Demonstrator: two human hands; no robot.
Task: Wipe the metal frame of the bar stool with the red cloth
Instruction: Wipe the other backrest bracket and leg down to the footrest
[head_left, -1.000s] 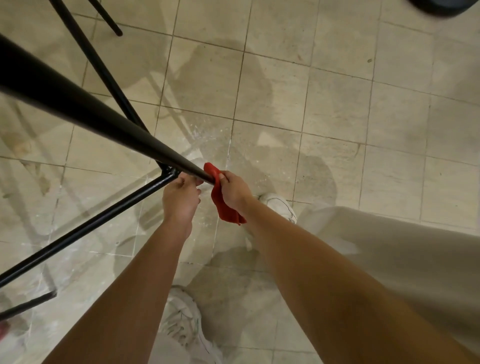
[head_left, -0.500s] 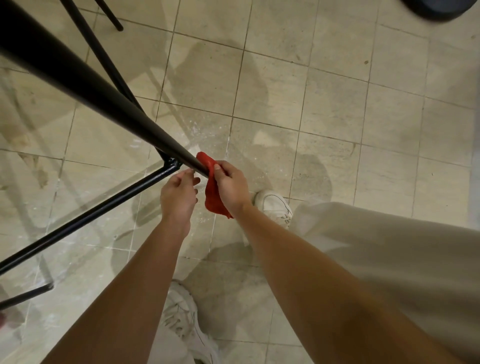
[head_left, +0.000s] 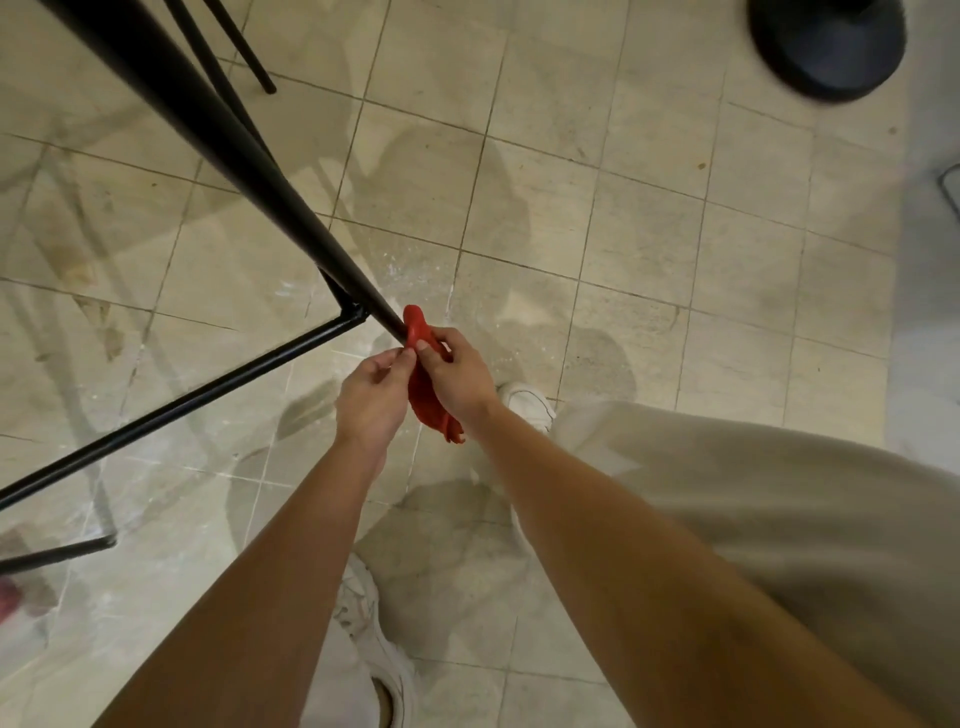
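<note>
The red cloth (head_left: 427, 379) is bunched around the lower part of a slanting black leg of the bar stool frame (head_left: 218, 140), just below the joint where a crossbar (head_left: 187, 402) meets that leg. The right hand (head_left: 457, 376) is closed on the cloth, thumb pressed on top, with the loose end hanging down under the wrist. The left hand (head_left: 370, 400) pinches the cloth's left edge with its fingertips, touching the right thumb. Below lie beige floor tiles (head_left: 649, 249), white shoes (head_left: 527, 402), and a dark round base (head_left: 826, 47) far right.
</note>
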